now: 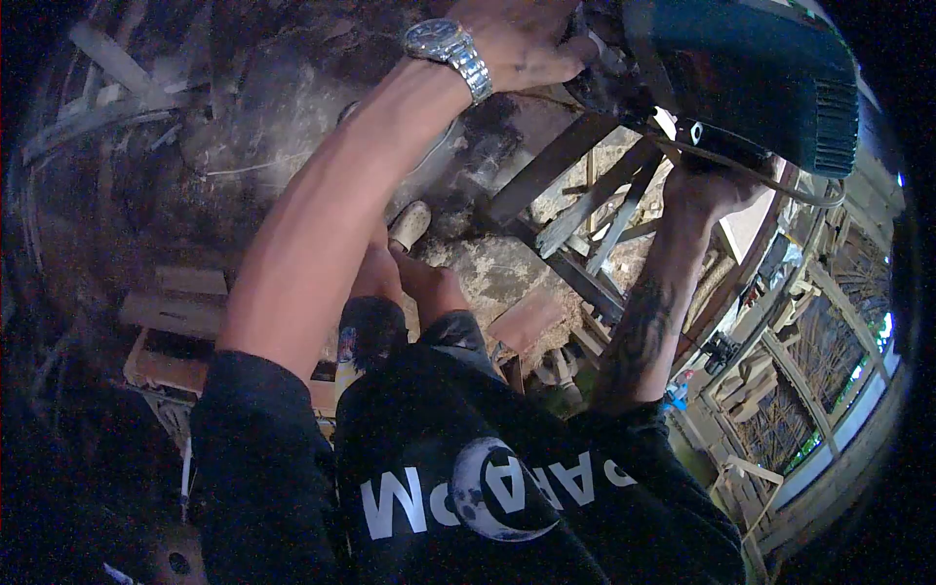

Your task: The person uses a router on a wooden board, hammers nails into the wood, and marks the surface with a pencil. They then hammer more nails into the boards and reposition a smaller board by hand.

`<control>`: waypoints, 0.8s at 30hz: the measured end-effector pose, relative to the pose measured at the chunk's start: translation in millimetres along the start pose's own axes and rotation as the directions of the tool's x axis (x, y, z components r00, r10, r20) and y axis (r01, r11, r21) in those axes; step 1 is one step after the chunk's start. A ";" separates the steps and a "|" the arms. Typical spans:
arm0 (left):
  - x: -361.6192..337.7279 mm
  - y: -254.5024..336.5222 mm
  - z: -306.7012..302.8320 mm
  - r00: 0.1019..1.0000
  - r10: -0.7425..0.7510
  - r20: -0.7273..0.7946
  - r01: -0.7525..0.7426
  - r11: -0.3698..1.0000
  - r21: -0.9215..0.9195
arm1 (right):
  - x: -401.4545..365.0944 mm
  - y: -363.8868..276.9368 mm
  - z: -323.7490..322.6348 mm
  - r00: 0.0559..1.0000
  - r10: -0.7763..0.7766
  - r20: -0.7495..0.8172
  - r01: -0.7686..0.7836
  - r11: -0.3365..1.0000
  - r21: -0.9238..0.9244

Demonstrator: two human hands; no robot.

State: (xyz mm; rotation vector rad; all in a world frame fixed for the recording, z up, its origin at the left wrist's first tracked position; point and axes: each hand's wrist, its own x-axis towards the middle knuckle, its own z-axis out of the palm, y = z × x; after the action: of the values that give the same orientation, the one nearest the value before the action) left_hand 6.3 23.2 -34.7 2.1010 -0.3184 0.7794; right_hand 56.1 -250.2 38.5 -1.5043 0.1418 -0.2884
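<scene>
A dark green corded power tool (746,73) with ribbed vents fills the upper right; its exact kind I cannot make out. My left hand (531,49), with a metal watch (439,41) on its wrist, reaches the tool's left, dark end. Its thumb lies closed against that end, while the frame's top edge cuts off part of the hand. From below, my right hand (721,185) closes round the tool's lower side, its fingers mostly hidden. A cord (717,156) loops across the tool near the right hand.
Wooden slats and a frame (595,210) stand below the tool. Wood dust and a flat board (528,320) lie by my legs. On the left is a wooden stand (166,361). A shelf-like workbench with scraps and a blue item (675,398) runs along the right.
</scene>
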 end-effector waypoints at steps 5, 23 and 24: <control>2.5 14.0 -3.6 0.985 -0.139 0.102 0.118 0.975 0.188 | 0.2 18.3 -10.6 0.999 -0.035 -0.031 0.034 0.999 -0.013; 84.8 16.7 -30.7 0.400 -0.829 0.391 0.850 0.176 -0.497 | -47.0 27.3 -4.7 0.884 0.439 -0.160 -0.347 0.846 0.405; 102.3 32.2 -36.4 0.301 -0.859 0.414 0.872 0.072 -0.484 | -43.3 17.5 -5.4 0.877 0.460 -0.135 -0.360 0.818 0.449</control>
State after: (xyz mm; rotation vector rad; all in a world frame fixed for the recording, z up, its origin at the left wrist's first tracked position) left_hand 54.9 37.7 66.5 1.1886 0.6360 -0.1606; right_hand 14.9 -242.8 17.0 -0.9779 0.5629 -0.1314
